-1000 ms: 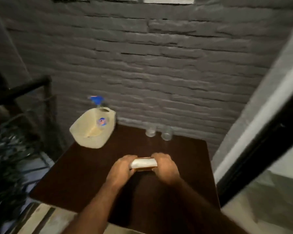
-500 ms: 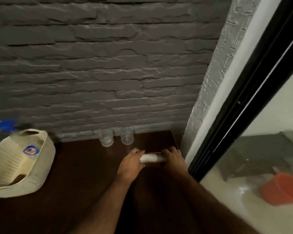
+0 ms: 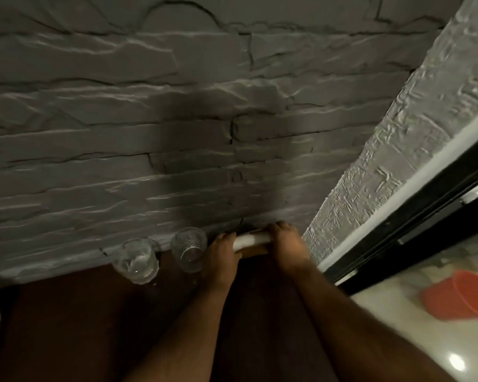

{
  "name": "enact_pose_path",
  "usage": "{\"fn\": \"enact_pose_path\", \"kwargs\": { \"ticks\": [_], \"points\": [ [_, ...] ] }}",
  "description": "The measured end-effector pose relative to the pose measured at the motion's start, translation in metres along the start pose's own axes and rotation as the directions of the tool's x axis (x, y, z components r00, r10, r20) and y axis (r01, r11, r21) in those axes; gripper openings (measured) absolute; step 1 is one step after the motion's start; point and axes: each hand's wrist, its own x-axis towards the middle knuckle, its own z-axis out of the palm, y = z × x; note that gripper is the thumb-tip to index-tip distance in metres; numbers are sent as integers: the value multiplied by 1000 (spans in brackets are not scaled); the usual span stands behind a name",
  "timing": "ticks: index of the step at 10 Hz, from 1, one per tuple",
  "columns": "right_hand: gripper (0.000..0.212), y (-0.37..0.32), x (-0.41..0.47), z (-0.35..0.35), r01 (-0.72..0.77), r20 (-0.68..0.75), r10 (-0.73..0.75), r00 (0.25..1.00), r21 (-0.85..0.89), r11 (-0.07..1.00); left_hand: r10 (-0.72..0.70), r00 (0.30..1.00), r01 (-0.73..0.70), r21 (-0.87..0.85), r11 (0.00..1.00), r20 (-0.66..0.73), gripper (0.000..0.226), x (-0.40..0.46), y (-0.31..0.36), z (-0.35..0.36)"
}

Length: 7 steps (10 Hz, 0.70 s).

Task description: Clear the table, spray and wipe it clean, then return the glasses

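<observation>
1. The table (image 3: 66, 326) is a dark brown wooden top, pushed against the grey stone-faced wall at its far edge.
2. Two clear glasses stand upright at the far edge of the table, close together but apart. The left glass (image 3: 137, 260) sits a little nearer than the right glass (image 3: 189, 248); both look empty, though the dim light makes that hard to confirm.
3. A white roll (image 3: 251, 240), seemingly a wiping cloth or paper wound on a brown core, lies sideways at the far right corner of the table, just right of the glasses.
4. The left hand (image 3: 222, 257) grips its left end, and the right hand (image 3: 287, 245) grips its right end.
</observation>
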Motion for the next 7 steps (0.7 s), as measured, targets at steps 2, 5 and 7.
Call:
{"fn": "enact_pose_path", "kwargs": {
  "ticks": [2,5,7],
  "points": [
    [61,5,22,24,9,-9,-8,1000,38,999,-55,998,55,27,998,13,58,23,-5,15],
    [68,6,18,24,-29,-17,31,999,94,995,-88,995,88,-6,996,-44,78,9,6,15],
    [64,4,-45,28,37,-182,-6,983,170,985,-78,992,72,-55,996,-98,84,-53,14,3]
  ]
}}
